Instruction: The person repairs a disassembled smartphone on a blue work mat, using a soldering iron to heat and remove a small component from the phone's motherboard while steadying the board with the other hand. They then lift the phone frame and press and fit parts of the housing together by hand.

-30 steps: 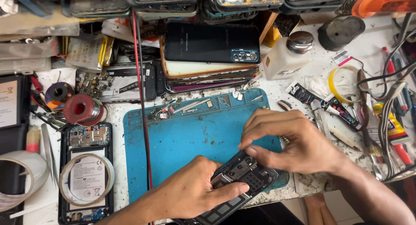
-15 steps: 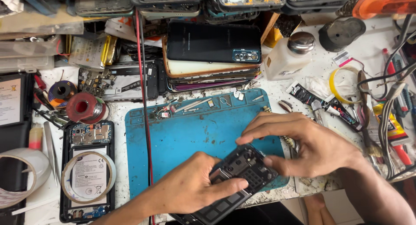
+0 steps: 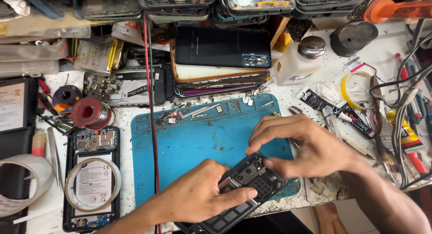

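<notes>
An opened phone (image 3: 245, 189) is held at the near edge of the blue mat (image 3: 189, 144), gripped by the left hand (image 3: 198, 198). Its top end is pinched by the right hand (image 3: 306, 148), fingers curled. Risk: phone overhangs the bench (image 3: 328, 76) edge; w/ a slipped grip it could be dropped, or small parts lost.

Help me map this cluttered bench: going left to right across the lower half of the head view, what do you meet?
Big tape roll → open phone with a tape ring on it → red cable → left hand → opened phone being held → right hand → bundle of grey cables.
</notes>
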